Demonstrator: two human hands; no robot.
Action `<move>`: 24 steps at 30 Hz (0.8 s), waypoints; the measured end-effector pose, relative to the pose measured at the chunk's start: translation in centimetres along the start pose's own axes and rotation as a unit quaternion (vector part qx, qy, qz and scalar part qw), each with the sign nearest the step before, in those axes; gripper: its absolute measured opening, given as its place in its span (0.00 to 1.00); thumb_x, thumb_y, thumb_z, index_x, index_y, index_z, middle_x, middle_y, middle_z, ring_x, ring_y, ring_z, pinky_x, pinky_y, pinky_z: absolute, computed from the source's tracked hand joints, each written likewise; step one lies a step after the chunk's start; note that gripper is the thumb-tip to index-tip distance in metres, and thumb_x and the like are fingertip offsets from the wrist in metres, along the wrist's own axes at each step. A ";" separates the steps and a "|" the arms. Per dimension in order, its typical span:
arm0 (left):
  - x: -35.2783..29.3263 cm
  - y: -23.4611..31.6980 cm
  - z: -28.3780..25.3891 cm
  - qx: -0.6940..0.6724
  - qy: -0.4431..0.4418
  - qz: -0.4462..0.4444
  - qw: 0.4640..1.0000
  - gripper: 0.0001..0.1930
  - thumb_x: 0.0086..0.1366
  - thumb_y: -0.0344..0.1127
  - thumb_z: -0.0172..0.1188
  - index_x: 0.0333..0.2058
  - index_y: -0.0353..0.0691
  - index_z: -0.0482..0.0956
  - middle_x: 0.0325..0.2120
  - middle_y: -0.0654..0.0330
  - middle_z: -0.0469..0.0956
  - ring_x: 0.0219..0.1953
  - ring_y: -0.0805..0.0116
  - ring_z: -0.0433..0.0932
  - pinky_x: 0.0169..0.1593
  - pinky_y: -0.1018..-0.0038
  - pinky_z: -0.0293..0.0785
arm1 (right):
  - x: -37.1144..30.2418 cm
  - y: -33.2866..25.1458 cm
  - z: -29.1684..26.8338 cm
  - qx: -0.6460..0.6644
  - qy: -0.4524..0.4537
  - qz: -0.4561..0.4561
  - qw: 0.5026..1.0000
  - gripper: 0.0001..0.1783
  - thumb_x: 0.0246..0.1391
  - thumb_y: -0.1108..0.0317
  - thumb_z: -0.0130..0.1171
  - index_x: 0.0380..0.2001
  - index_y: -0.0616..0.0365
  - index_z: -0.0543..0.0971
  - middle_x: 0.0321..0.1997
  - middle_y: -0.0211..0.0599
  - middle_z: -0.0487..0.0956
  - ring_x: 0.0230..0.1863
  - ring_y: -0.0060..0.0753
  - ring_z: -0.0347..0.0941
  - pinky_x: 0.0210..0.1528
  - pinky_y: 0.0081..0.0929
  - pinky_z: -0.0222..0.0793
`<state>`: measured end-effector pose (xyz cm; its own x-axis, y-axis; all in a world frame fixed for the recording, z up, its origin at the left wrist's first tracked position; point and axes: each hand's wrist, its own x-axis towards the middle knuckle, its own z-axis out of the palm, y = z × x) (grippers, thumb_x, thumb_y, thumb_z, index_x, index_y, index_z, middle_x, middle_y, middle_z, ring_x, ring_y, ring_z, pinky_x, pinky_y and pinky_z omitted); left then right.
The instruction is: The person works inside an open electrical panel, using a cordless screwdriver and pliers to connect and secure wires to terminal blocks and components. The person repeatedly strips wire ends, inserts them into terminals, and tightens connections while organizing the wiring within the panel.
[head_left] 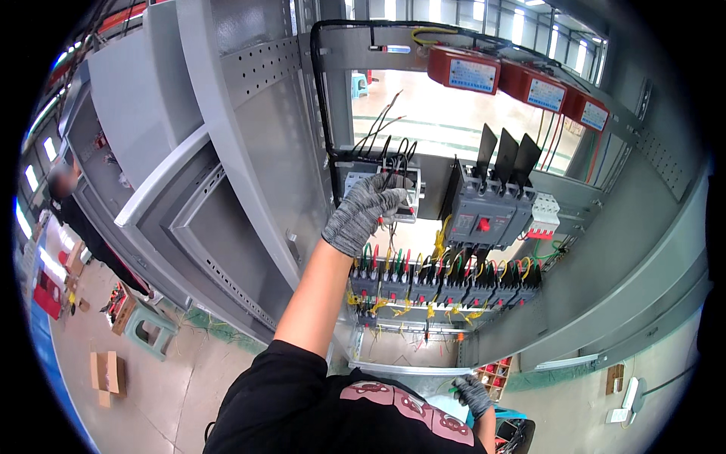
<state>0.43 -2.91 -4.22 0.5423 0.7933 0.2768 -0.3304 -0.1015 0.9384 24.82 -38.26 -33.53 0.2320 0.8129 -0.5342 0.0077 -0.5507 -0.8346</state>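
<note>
My left hand (368, 210), in a grey knitted glove, reaches up into a grey metal cabinet. Its fingers close on a black wire (389, 178) in front of a small light-coloured terminal device (409, 198); they cover much of that device. More black wires (376, 130) stick up loose above it. Low at the right, close to my body, my right hand (475, 397) wears a matching glove. Its fingers are curled, and a small green piece shows at their tips, too little to name. To the right of my left hand sits a large black circuit breaker (488, 214) with a red switch.
Below runs a row of small breakers (446, 293) with coloured wires. Red current transformers (463, 70) hang on the upper rail, and a small white breaker (544, 216) sits at the right. Floor items include a stool (150, 331) and a carton (108, 376). Another person (87, 227) stands far left.
</note>
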 end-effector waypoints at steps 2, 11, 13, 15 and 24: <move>-0.8 0.8 0.5 0.054 0.038 0.038 0.997 0.12 0.58 0.30 0.63 0.40 0.33 0.78 0.28 0.62 0.78 0.27 0.74 0.76 0.33 0.81 0.75 | 0.4 -1.2 -0.3 0.018 0.034 -0.070 0.997 0.11 0.59 0.59 0.57 0.35 0.56 0.76 0.21 0.28 0.75 0.17 0.17 0.66 0.19 0.18 0.62; 1.9 1.5 -0.2 0.194 0.207 0.188 0.940 0.08 0.59 0.23 0.58 0.38 0.33 0.79 0.31 0.61 0.81 0.34 0.76 0.77 0.42 0.80 0.73 | -0.2 -12.2 3.2 0.033 0.071 -0.192 0.978 0.06 0.58 0.68 0.57 0.38 0.56 0.76 0.23 0.27 0.74 0.20 0.16 0.65 0.23 0.17 0.64; 2.6 1.1 -0.1 0.211 0.226 0.192 0.932 0.09 0.59 0.23 0.58 0.39 0.32 0.79 0.31 0.60 0.81 0.34 0.76 0.77 0.42 0.79 0.73 | -0.6 -13.6 4.4 0.037 0.048 -0.201 0.978 0.06 0.58 0.68 0.56 0.38 0.56 0.76 0.23 0.27 0.74 0.21 0.16 0.65 0.23 0.17 0.64; 3.4 0.8 0.1 0.193 0.231 0.193 0.934 0.09 0.58 0.23 0.59 0.39 0.32 0.79 0.32 0.59 0.81 0.34 0.75 0.78 0.43 0.79 0.73 | -0.1 -13.5 5.2 0.051 0.023 -0.204 0.977 0.06 0.58 0.68 0.57 0.38 0.57 0.76 0.23 0.27 0.74 0.21 0.16 0.66 0.24 0.17 0.65; 1.7 -0.1 -0.8 0.175 0.210 0.183 0.944 0.08 0.59 0.21 0.59 0.39 0.33 0.78 0.32 0.61 0.81 0.35 0.76 0.78 0.43 0.81 0.73 | 1.4 -13.7 7.7 0.065 -0.043 -0.151 0.985 0.09 0.58 0.66 0.58 0.39 0.58 0.75 0.26 0.28 0.75 0.22 0.16 0.68 0.26 0.16 0.67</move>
<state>0.76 -1.02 -4.01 0.0636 0.8274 0.5580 -0.1205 -0.5487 0.8273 17.50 -28.14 -23.88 0.1548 0.9524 -0.2626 -0.0629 -0.2558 -0.9647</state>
